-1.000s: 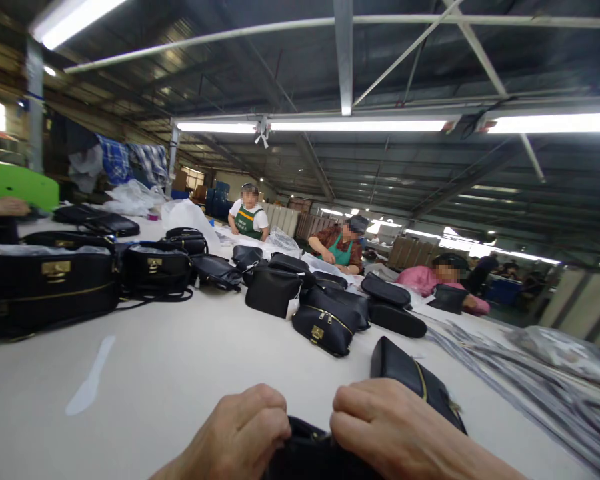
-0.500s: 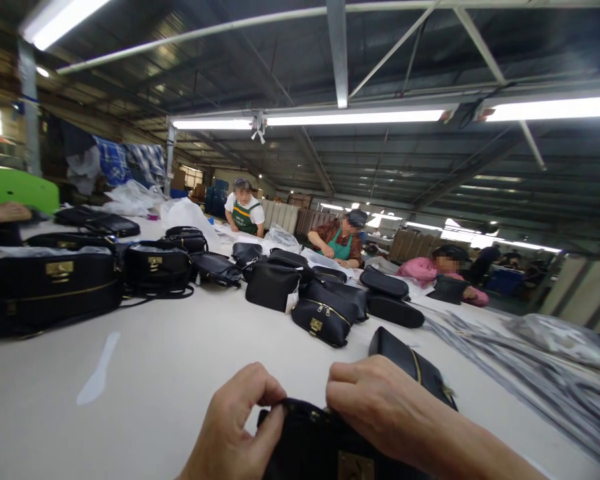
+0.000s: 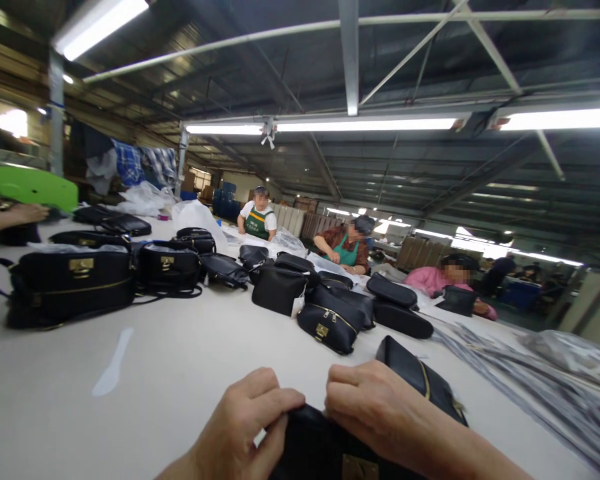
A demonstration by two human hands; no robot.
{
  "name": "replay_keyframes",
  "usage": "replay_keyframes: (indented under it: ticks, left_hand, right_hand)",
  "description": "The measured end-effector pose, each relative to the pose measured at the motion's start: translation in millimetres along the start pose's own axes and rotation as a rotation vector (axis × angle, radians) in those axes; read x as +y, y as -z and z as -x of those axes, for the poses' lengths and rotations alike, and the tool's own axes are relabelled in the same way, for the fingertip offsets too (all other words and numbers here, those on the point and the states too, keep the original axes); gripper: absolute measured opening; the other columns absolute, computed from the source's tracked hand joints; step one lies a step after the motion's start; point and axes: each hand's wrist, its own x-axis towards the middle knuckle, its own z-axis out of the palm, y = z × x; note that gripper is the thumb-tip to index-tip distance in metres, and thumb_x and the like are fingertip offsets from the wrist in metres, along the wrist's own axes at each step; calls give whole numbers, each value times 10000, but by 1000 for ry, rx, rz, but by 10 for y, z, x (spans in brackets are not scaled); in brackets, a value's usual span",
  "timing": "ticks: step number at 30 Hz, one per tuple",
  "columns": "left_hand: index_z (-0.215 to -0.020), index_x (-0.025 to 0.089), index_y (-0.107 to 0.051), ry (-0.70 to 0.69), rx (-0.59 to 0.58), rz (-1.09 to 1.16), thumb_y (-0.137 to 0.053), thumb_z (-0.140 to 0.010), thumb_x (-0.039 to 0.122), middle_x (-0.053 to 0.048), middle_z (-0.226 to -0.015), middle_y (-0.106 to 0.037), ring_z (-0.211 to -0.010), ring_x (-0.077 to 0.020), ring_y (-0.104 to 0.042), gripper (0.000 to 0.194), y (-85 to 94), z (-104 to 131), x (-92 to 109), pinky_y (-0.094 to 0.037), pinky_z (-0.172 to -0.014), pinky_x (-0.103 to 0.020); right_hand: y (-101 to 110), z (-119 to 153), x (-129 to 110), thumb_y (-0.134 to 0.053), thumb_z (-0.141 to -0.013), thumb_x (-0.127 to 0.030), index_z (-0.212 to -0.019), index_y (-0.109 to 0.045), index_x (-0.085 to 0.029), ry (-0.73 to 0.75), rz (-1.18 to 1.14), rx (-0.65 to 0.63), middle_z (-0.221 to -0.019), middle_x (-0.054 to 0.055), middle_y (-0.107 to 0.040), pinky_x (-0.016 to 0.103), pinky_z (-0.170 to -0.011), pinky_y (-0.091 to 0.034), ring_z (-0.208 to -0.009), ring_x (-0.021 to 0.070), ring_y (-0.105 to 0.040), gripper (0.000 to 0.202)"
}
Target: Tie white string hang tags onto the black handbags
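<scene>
My left hand [image 3: 245, 427] and my right hand [image 3: 380, 413] both pinch the top edge of a black handbag [image 3: 315, 447] with a gold clasp, at the bottom of the view just in front of me. The bag's lower part is cut off by the frame. Right behind my right hand lies another black bag [image 3: 420, 383] with a gold zip, flat on the white table [image 3: 180, 360].
Several black bags crowd the table: a large one [image 3: 70, 287] at left, a cluster [image 3: 325, 313] in the middle. A white strip [image 3: 113, 363] lies at left. Grey straps [image 3: 530, 380] and plastic wrapping fill the right. Three people work at the far side; another person's hand [image 3: 17, 215] rests at far left.
My hands stay on the bag; my left fingers have closed tighter over its top edge. The view has shifted slightly right, so the table's bags appear a little further right.
</scene>
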Motion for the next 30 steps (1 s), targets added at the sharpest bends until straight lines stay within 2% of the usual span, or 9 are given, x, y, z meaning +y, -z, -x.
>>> replay_keyframes:
  ticks: [5,9,12,15,18,21,23,27,30]
  left_hand:
    - [-1279,292,-592,62,-45,232,-594,-823,49,-36,-916,-630,-808,-169,-618,517,119,81,-61,-513,-714,-263]
    - [-1238,378,-626,103,-3,416,-659,-803,51,-34,-1120,-628,-1007,-188,-634,546,27,232,-176,-525,-873,-283]
    - [-1253,395,-613,242,38,602,-646,-833,92,-26,-1274,-636,-1176,-216,-603,519,-143,354,-202,-492,-999,-317]
    - [-1269,374,-614,384,43,711,-632,-867,161,-24,-1276,-661,-1163,-225,-621,456,-274,429,-187,-504,-994,-329]
    - [-1376,361,-526,405,58,747,-610,-901,252,-35,-1247,-671,-1084,-220,-651,494,-308,456,-222,-526,-936,-332]
    - [-1463,349,-407,421,55,819,-591,-909,284,-37,-1303,-632,-1152,-227,-616,587,-282,451,-304,-472,-1002,-359]
    - [-1424,309,-456,487,0,856,-602,-894,308,-42,-1256,-646,-1145,-234,-606,550,-256,425,-334,-462,-988,-354]
    - [-1220,212,-585,609,-184,883,-581,-885,447,-47,-1031,-663,-933,-219,-604,409,-205,350,-265,-474,-807,-308]
    - [-1205,206,-543,582,-199,873,-496,-903,586,-51,-1020,-628,-902,-213,-568,488,-181,343,-177,-453,-788,-303]
  right_hand:
    - [-109,63,3,-314,-1022,-181,-718,-553,-209,112,55,200,-659,-12,-608,289,-481,-263,-500,123,-444,388]
    - [-108,102,-6,-207,-1052,-219,-728,-537,-211,181,81,278,-663,-13,-616,287,-502,-300,-525,130,-479,462]
    - [-85,105,-11,-188,-1058,-233,-757,-533,-208,203,83,242,-673,-18,-621,276,-526,-329,-546,126,-513,458]
    - [-118,-2,-22,-157,-1059,-232,-775,-524,-206,194,80,215,-682,-16,-620,270,-541,-331,-561,124,-530,465]
    - [-188,-216,-22,-165,-1056,-212,-772,-518,-212,208,89,249,-666,-21,-602,276,-541,-313,-538,123,-502,453]
    - [-217,-389,15,-231,-1052,-225,-759,-523,-217,206,91,227,-650,-22,-595,290,-527,-293,-518,126,-483,414]
    - [-194,-410,59,-310,-1044,-241,-766,-530,-212,164,55,147,-666,-21,-607,279,-524,-300,-530,120,-501,356]
    - [-84,-275,100,-341,-1024,-180,-841,-556,-202,164,-15,-44,-742,-10,-647,249,-535,-343,-573,117,-541,283]
    - [-11,-187,26,-212,-1050,-209,-863,-565,-204,201,55,-32,-746,-2,-662,283,-537,-355,-580,138,-563,400]
